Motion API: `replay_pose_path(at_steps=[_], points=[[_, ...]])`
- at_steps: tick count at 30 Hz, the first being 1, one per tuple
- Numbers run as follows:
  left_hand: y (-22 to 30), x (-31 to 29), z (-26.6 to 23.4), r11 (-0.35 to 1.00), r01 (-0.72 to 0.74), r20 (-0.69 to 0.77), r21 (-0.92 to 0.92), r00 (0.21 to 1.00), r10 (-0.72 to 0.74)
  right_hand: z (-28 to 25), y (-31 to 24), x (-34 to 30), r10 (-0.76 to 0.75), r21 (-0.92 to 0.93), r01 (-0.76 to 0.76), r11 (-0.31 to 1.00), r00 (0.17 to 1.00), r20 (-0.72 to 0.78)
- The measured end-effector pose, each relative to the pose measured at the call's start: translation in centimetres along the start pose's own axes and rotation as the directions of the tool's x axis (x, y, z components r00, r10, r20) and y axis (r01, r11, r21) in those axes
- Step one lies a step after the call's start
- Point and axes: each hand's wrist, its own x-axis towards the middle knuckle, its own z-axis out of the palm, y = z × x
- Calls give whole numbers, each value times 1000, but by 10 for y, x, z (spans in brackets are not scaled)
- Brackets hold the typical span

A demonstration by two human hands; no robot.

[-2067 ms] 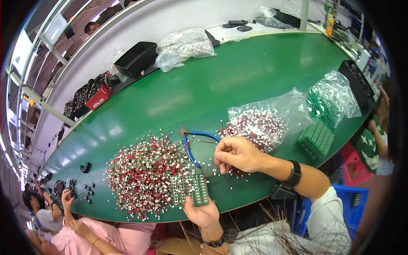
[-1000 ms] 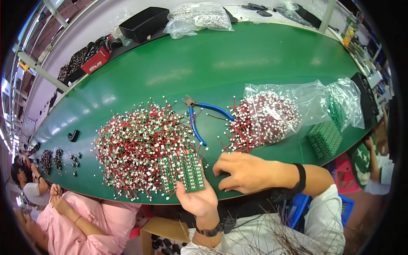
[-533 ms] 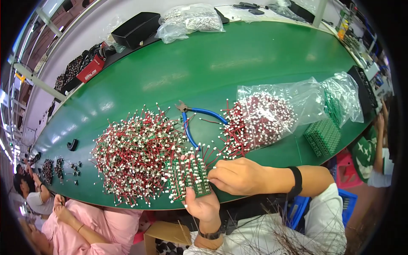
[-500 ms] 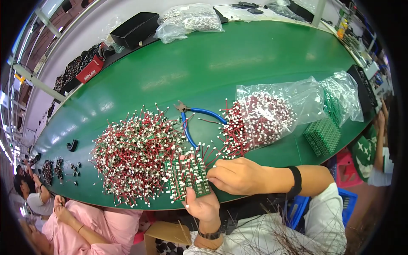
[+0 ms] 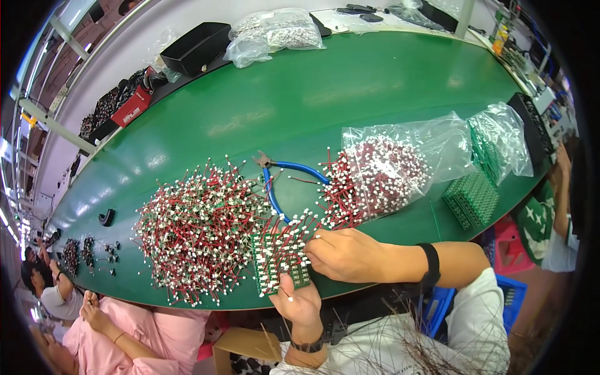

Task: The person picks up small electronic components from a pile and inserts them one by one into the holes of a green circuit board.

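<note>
A green circuit board panel rests in my left hand, with the thumb over its near edge and the fingers hidden beneath. Red wires with white connectors stand up from the panel in rows. At its right edge my right hand is closed in a pinch. A small white tip shows by those fingers, but what they hold is mostly hidden. Just left of the panel lies a large heap of wired boards. Beyond it are blue-handled cutting pliers with their handles spread.
Loose red-and-white wire leads spill from a clear bag on the green table. Stacked green panels stand at the right. A black tray and bagged parts line the back. A person in pink sits at my left.
The panel in my left hand has shifted slightly to the right and turned a little. My right hand stays pinched at its right edge. The whole view has moved slightly.
</note>
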Motion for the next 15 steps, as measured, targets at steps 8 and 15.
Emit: replay_pose_path(at_steps=[8, 15], points=[[0, 0, 2, 998, -17, 80, 55, 997, 13, -2, -1, -3, -86, -208, 109, 972, 989, 117], [8, 2, 14, 999, 12, 38, 33, 999, -13, -3, -10, -4, -164, -376, 204, 904, 977, 136]])
